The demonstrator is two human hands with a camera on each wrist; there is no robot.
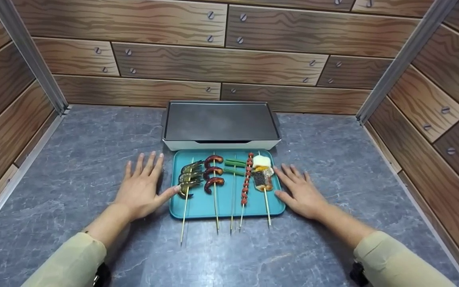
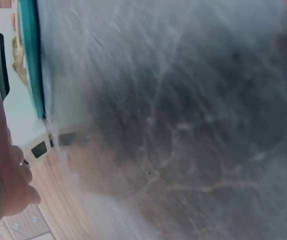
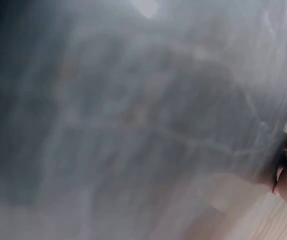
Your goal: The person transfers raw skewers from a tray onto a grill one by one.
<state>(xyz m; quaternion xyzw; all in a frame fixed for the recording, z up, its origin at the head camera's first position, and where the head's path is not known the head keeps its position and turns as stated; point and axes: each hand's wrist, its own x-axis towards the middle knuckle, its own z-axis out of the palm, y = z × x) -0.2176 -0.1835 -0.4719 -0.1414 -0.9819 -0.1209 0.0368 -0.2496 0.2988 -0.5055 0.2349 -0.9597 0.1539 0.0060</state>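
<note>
A teal tray (image 1: pixel 201 209) holds several skewers, their sticks reaching over its near edge. From left to right are a shrimp skewer (image 1: pixel 190 178), a skewer of reddish-brown curled pieces (image 1: pixel 214 171), a skewer of green stalks (image 1: pixel 235 163), a skewer of small red pieces (image 1: pixel 246 179) and a skewer with a white block and a dark-skinned piece (image 1: pixel 262 180). Left of the tray, my left hand (image 1: pixel 140 193) lies spread, its thumb over the tray's edge by the shrimp. My right hand (image 1: pixel 303 195) is spread at the tray's right edge, fingertips beside the rim. Neither hand grips anything.
A flat black griddle (image 1: pixel 221 119) with a pale base stands right behind the tray. Wood-patterned panels (image 1: pixel 221 59) enclose the back and both sides. Grey marbled tabletop (image 1: pixel 221 259) lies under everything and fills most of both wrist views.
</note>
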